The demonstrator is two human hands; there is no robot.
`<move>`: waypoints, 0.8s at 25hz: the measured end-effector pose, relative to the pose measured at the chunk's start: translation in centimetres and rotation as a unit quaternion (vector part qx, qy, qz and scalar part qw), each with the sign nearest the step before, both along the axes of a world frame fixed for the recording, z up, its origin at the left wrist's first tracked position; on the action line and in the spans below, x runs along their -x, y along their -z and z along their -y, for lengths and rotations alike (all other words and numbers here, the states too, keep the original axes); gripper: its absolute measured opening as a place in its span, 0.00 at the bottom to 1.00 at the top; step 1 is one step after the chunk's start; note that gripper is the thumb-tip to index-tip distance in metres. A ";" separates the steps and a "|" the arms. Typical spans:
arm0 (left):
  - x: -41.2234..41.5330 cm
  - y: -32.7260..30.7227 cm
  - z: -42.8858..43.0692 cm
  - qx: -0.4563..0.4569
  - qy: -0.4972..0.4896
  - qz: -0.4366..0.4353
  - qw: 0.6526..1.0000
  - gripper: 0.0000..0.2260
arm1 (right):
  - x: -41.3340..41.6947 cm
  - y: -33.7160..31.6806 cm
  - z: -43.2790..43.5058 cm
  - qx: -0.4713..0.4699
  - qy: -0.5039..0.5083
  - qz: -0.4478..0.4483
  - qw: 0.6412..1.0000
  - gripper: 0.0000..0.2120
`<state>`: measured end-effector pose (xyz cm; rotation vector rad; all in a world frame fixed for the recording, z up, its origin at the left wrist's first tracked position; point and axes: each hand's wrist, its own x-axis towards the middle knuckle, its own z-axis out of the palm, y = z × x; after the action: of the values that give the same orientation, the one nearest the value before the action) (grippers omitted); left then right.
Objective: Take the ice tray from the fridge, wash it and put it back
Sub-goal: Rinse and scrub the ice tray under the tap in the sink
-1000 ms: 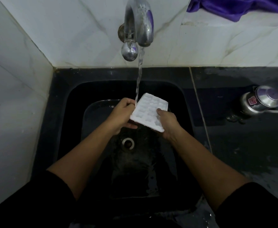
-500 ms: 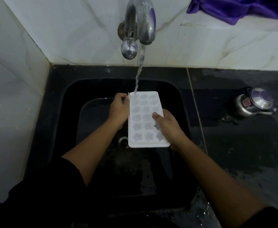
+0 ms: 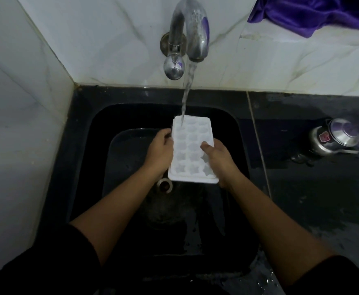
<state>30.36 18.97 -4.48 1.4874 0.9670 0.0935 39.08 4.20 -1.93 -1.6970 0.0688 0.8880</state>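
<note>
Ice tray [image 3: 192, 150]: white, star-shaped cavities facing up, held in the air above the basin of the black sink [image 3: 82, 128]. Its long axis runs straight away from the person towards the tiled back wall. The far short end points at the tap [image 3: 190, 30]; the near short end sits above the drain [image 3: 164, 184].

Water stream [image 3: 187, 92]: running, landing on the far left corner of the tray.

Left hand [image 3: 160, 151]: closed round the left long edge about midway along, fingers curled onto the rim.

Right hand [image 3: 219, 158]: clasps the right long edge nearer the person's end, thumb laid on top across the cavities, remaining fingers hidden beneath the tray.

Surroundings: wet dark counter [image 3: 323, 199] to the right of the sink, a steel pot [image 3: 333, 137] lying tilted on it well apart from the tray, and a purple cloth [image 3: 310, 13] on the ledge above.
</note>
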 end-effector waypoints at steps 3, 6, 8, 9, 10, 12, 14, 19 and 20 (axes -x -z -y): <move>-1.3 0.1 -0.8 -0.002 -0.045 0.003 0.999 0.13 | 1.0 -0.7 0.8 -0.003 -0.033 0.045 0.998 0.11; -2.5 -0.2 -0.8 0.073 -0.152 0.019 0.986 0.13 | 2.2 -0.2 1.7 -0.031 -0.067 0.074 0.995 0.11; -2.6 -0.7 -0.7 0.183 -0.207 0.032 0.961 0.18 | 2.5 -0.1 1.9 -0.043 -0.081 0.101 0.991 0.13; -2.3 -0.9 -0.7 0.215 -0.215 0.039 0.952 0.21 | 2.2 -0.2 1.9 -0.036 -0.088 0.121 0.988 0.13; -1.8 -1.0 -0.6 0.221 -0.211 0.045 0.951 0.22 | 1.8 -0.3 1.6 -0.020 -0.100 0.147 0.984 0.13; -1.1 -0.9 -0.7 0.194 -0.214 0.070 0.955 0.20 | 0.6 -0.2 0.6 0.028 -0.125 0.197 0.972 0.15; -0.3 -1.0 -1.1 0.154 -0.228 0.106 0.955 0.15 | 0.1 0.1 -0.8 0.024 -0.114 0.205 0.972 0.13; 1.6 -2.0 -1.9 0.028 -0.202 0.138 0.969 0.12 | 0.2 -0.2 -4.4 -0.037 -0.062 0.184 0.980 0.17; 1.8 -2.0 -2.0 0.011 -0.193 0.143 0.971 0.13 | 0.0 -0.5 -5.1 -0.023 -0.065 0.196 0.978 0.21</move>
<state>28.54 21.02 -2.53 1.2076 1.0033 0.5613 39.04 9.28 -1.43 -1.8179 -0.3298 0.6285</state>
